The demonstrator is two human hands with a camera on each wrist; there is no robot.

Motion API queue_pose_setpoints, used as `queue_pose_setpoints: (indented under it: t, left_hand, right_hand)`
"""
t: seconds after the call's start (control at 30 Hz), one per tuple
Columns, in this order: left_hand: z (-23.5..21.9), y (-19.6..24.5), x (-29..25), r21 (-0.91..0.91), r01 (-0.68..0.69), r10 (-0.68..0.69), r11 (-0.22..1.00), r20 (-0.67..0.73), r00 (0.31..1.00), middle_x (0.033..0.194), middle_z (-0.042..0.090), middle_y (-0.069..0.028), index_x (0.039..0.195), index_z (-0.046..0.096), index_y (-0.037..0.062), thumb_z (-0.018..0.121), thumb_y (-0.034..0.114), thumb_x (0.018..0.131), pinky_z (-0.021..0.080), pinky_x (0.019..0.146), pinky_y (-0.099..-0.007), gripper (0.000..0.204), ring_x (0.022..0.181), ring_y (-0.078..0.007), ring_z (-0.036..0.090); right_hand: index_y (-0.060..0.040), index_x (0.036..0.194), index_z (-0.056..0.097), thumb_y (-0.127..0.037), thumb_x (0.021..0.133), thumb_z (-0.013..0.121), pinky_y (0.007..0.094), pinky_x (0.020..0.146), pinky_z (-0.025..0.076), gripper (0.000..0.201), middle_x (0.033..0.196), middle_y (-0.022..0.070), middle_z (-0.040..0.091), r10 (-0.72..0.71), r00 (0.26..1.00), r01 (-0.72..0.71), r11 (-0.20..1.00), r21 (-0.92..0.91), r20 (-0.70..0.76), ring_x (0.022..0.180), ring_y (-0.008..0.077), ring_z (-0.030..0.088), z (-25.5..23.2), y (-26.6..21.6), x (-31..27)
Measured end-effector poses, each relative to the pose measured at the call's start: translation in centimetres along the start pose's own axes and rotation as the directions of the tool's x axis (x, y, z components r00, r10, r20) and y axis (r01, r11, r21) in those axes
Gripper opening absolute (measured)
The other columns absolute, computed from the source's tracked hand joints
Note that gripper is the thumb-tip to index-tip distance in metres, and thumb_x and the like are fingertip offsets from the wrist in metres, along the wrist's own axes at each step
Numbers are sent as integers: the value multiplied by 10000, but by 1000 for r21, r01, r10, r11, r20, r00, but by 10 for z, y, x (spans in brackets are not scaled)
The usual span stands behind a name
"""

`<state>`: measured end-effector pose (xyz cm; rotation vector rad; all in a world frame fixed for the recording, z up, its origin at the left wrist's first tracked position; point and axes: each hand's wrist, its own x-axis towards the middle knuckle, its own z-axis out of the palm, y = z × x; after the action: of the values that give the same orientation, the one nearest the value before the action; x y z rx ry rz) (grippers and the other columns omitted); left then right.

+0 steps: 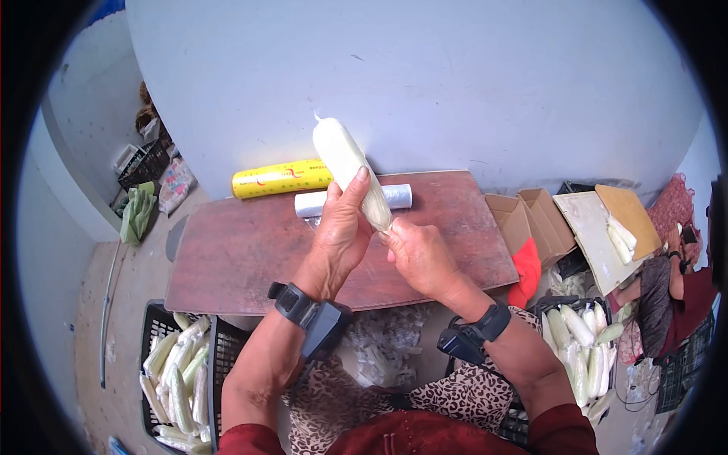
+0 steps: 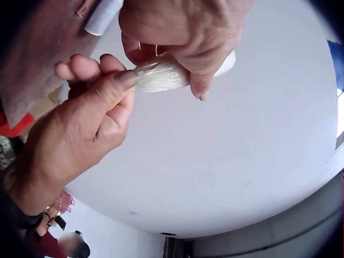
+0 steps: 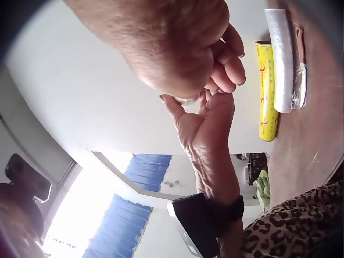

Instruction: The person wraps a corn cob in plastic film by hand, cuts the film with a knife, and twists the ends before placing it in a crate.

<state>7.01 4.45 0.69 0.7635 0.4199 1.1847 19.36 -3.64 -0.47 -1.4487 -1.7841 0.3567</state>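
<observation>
A long, pale vegetable point(image 1: 337, 148), wrapped in clear film, is held up slanting above the table. My left hand point(image 1: 343, 224) grips it around its lower half, thumb lying along the near side. With thumb and fingers, my right hand point(image 1: 423, 254) pinches the gathered film at its lower end. In the left wrist view, creased film point(image 2: 164, 78) shows between the two hands. At the vegetable's upper tip, a small twist of film sticks out. The right wrist view mostly hides the vegetable behind my right hand point(image 3: 166, 48).
On the reddish table point(image 1: 227, 258) lie a clear film roll point(image 1: 309, 203) and a yellow roll point(image 1: 277, 180) by the wall. Crates of pale vegetables point(image 1: 182, 371) stand left and right point(image 1: 580, 341). Cardboard boxes point(image 1: 546, 224) and another person point(image 1: 675, 303) are at the right.
</observation>
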Motion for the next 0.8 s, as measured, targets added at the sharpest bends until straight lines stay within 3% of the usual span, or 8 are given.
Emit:
queue_pose_setpoints:
  t: [0.27, 0.4, 0.47, 0.57, 0.63, 0.7, 0.77, 0.8]
  left_hand:
    - [18, 3, -3, -80, 87, -88, 993, -9, 996, 920, 553, -104, 1137, 411, 98, 672, 357, 925, 522, 602, -281, 425, 731, -172, 569]
    - [17, 5, -1, -214, 175, -186, 961, -32, 982, 833, 543, -91, 1147, 436, 56, 671, 378, 917, 468, 530, -237, 461, 660, -135, 514]
    - [14, 6, 3, -247, 200, -203, 948, 14, 979, 800, 555, -79, 1092, 464, 104, 671, 379, 913, 447, 508, -228, 388, 643, -130, 525]
    - [15, 8, 5, -277, 199, -198, 940, 32, 980, 767, 557, -65, 1056, 485, 126, 664, 383, 915, 422, 490, -217, 343, 624, -118, 521]
    - [12, 9, 7, -314, 207, -201, 927, 54, 978, 761, 556, -61, 1051, 489, 123, 660, 386, 917, 411, 484, -213, 342, 616, -112, 513]
    - [7, 11, 12, -376, 232, -206, 897, 108, 973, 764, 556, -61, 1047, 490, 119, 660, 390, 916, 405, 481, -212, 345, 611, -109, 508]
    - [9, 11, 12, -352, 206, -176, 913, 116, 978, 769, 548, -62, 1049, 467, 102, 657, 381, 918, 404, 480, -207, 362, 608, -105, 500]
    - [10, 11, 11, -341, 202, -167, 918, 129, 977, 776, 540, -64, 1054, 441, 91, 652, 377, 921, 401, 481, -201, 379, 610, -100, 491]
  right_hand:
    - [-36, 823, 552, -147, 916, 612, 426, 562, 452, 157, 654, 142, 621, -320, 929, 217, 879, -425, -187, 639, 330, 637, 8, 2, -5]
    - [-32, 857, 560, -125, 897, 622, 426, 576, 439, 118, 673, 131, 623, -341, 924, 255, 888, -383, -173, 639, 321, 630, 4, -1, -6]
    - [-21, 883, 565, -124, 887, 630, 411, 590, 450, 121, 691, 136, 632, -296, 949, 247, 912, -327, -109, 651, 322, 637, -2, 0, -7]
    - [16, 938, 585, -168, 905, 624, 352, 656, 480, 191, 785, 127, 677, -96, 985, 118, 981, -157, 140, 749, 244, 680, -23, -6, -6]
    - [33, 1030, 582, -330, 936, 609, 344, 695, 492, 376, 866, 131, 670, 5, 951, -69, 978, 198, 310, 815, 231, 672, -33, 1, 0]
    - [41, 1108, 573, -500, 939, 565, 346, 728, 498, 566, 933, 131, 655, 120, 899, -326, 826, 459, 421, 866, 222, 658, -38, 6, 3]
    - [40, 1173, 558, -677, 914, 493, 356, 755, 500, 764, 986, 127, 630, 271, 826, -554, 550, 625, 494, 904, 215, 638, -38, 12, 6]
    - [23, 1127, 571, -796, 859, 415, 383, 770, 500, 876, 1024, 171, 606, 234, 799, -584, 518, 625, 553, 919, 245, 634, -35, 14, 7]
